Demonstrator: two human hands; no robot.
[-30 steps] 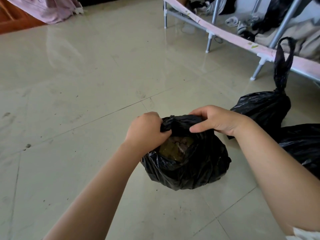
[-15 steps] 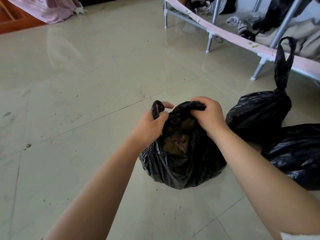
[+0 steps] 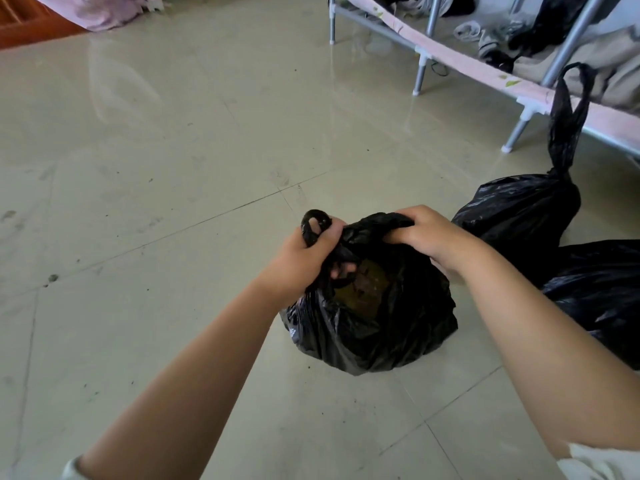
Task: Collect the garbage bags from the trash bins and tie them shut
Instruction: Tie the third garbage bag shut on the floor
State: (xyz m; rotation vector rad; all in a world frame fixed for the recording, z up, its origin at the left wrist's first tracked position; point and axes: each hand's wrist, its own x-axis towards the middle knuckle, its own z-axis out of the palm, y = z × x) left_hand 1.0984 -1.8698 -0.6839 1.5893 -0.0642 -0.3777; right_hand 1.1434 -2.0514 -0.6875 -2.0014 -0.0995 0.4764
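Three black garbage bags sit on the pale tiled floor (image 3: pixel 173 150); the one being worked on, the open garbage bag (image 3: pixel 374 327), stands in the middle of the view, near the person, glossy and crinkled, bulging low and wide where it meets the tiles; its mouth is partly gathered but not closed, and through the gap shows brownish waste that is too dim to identify; the left hand (image 3: pixel 304 258) is clenched round the left handle loop (image 3: pixel 313 221), which curls up over the knuckles, with fingertips tucked inside the bag's mouth; the right hand (image 3: pixel 424 233) grasps the bunched plastic of the right side of the rim, fingers curled over it, so how much plastic lies under the palm cannot be seen; just right of and behind it stands a tied garbage bag (image 3: pixel 519 209), its knotted neck rising into a tall handle loop (image 3: pixel 568 116); a third garbage bag (image 3: pixel 602 296) lies at the near right, cut off by the frame edge and partly hidden behind the right forearm, so its top cannot be made out; at the far right a metal bed frame (image 3: pixel 422 69) with a pink rail crosses the corner, with dark clothing heaped beyond it, blurred; pink fabric (image 3: pixel 97 12) hangs at the far left.
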